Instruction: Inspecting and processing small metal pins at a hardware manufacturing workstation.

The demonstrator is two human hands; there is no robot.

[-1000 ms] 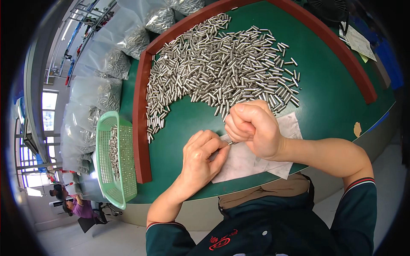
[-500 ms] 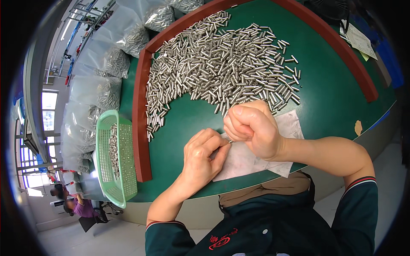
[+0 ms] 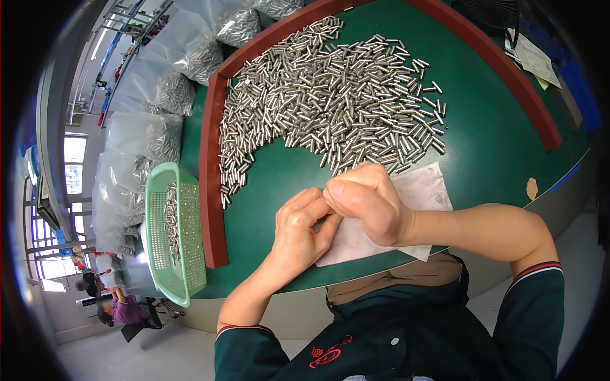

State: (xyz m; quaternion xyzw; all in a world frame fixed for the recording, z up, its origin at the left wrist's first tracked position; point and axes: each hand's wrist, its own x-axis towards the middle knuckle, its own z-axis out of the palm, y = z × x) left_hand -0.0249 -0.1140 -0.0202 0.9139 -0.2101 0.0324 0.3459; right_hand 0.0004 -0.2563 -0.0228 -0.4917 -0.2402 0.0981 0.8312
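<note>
My left hand [image 3: 298, 227] and my right hand [image 3: 370, 204] meet above a white sheet [image 3: 426, 190] near the table's front edge. The left thumb and fingers are pinched together; a small metal pin showed at their tips a moment earlier and is now hidden behind the right hand. My right hand is curled like a fist, its thumb on top, touching the left fingertips. Whatever it grips cannot be seen. Just beyond the hands spreads a large heap of short silvery metal pins [image 3: 337, 95] on the green tabletop [image 3: 279, 168].
A dark red raised border [image 3: 213, 184] bounds the heap at left, back and right. Left of it stands a light green plastic basket [image 3: 190, 235] with pins inside. Clear bags of pins [image 3: 162, 136] line the far left. Papers [image 3: 534, 60] lie at back right.
My right hand has come left and slightly nearer, closing onto the left fingertips and covering the pin. The left hand has hardly moved.
</note>
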